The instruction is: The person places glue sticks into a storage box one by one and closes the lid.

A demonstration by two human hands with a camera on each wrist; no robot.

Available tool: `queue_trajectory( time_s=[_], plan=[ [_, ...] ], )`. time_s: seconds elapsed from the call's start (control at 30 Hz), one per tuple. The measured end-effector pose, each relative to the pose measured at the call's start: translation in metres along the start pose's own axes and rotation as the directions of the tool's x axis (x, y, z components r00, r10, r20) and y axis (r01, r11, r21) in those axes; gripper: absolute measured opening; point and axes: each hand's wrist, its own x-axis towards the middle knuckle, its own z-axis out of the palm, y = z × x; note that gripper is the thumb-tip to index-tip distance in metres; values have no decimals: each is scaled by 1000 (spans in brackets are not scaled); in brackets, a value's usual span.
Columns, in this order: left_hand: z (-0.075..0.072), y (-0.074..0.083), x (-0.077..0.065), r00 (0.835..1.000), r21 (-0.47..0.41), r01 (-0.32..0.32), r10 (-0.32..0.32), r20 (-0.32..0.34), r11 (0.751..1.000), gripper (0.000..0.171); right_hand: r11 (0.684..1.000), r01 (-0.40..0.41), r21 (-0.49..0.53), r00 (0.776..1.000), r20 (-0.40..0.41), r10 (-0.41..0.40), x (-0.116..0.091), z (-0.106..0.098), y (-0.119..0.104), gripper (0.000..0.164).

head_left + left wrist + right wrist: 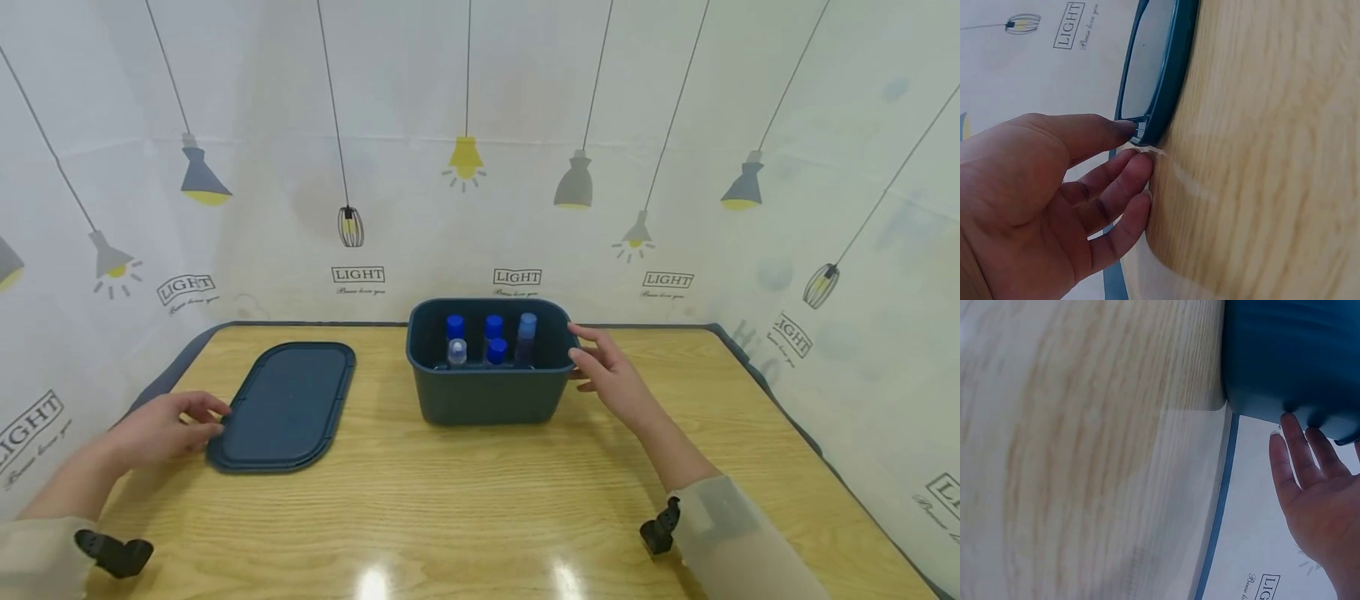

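Note:
A dark blue lid lies flat on the left part of the table. My left hand is at its near left edge; in the left wrist view the thumb overlaps the lid's rim and the other fingers bend loosely below it. Back at the centre stands a dark blue bin without a cover. Inside it, several small bottles stand upright, most with blue caps and one with a clear cap. My right hand touches the bin's right side with extended fingers, thumb by the rim.
The wood-grain table ends at the back against a pale curtain printed with hanging lamps, which also runs along both sides. A black camera is strapped at the right wrist, and another camera at the left.

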Motion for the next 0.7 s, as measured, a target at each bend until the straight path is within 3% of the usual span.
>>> queue_trajectory(
  time_s=[0.37, 0.7],
  plan=[
    [8, -7, 5, 998, 21, -28, 29, -64, 999, 28, 1000, 7, 13, 1000, -4, -7, 0, 0, 2, 55],
    [10, -3, 6, 982, 130, -38, 61, -178, 991, 25, 1000, 14, 13, 1000, -11, -14, -1, 2, 3, 54]
  ],
)
